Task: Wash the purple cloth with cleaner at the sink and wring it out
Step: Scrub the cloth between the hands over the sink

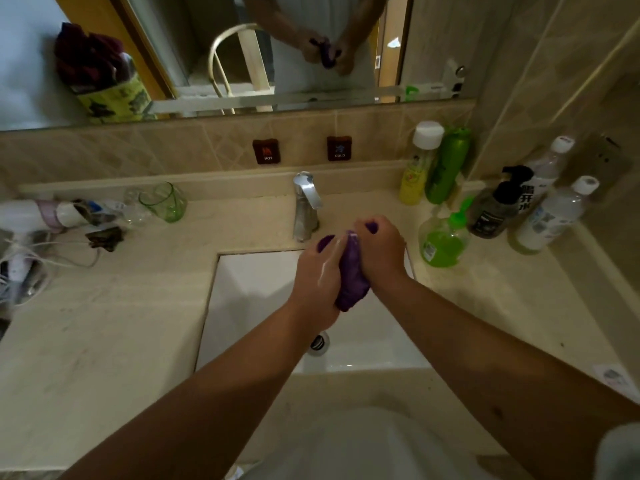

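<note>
Purple cloth [351,275] between both grips, above sink [242,289].

purple cloth [351,278], white sink [256,289], green bottle [447,166]

Wall tags [266,151] read "HOT" and, at right [339,148], "COLD".

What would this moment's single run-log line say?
stage: wringing | left hand + right hand: grip shut on purple cloth | over sink | faucet: no water visible
</note>
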